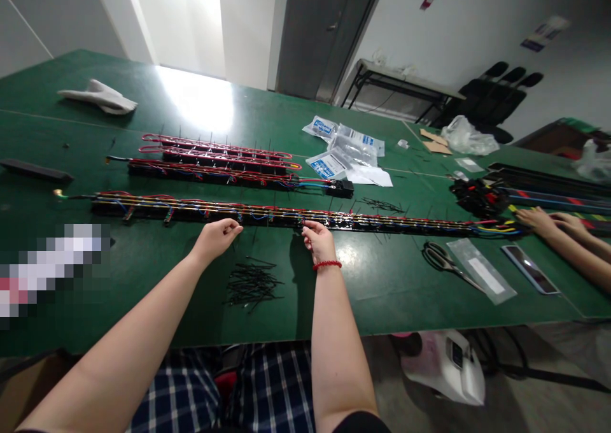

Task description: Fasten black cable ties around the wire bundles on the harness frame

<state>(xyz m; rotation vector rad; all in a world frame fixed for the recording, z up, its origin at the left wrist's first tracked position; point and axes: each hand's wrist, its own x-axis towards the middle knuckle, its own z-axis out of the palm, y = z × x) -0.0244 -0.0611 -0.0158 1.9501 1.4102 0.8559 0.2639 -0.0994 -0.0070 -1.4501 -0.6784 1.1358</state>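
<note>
A long wire harness [396,221] with red, yellow and blue wires runs along a black strip across the table. At its near edge, my left hand [220,237] is closed in a pinch; whatever the fingertips hold, if anything, is too small to make out. My right hand [319,242], with a red bead bracelet [327,264] at the wrist, pinches close against the harness further right, its fingertips partly hiding what is there. Thin black cable ties [252,284] lie in a loose pile between my forearms, and other ties stick up along the harness.
Behind lie shorter wired strips [210,170], plastic bags [346,149] and a white glove [102,97]. Scissors [446,261], a clear packet [482,271] and a phone [529,269] sit to the right. A co-worker's hands [541,223] are at the harness's right end.
</note>
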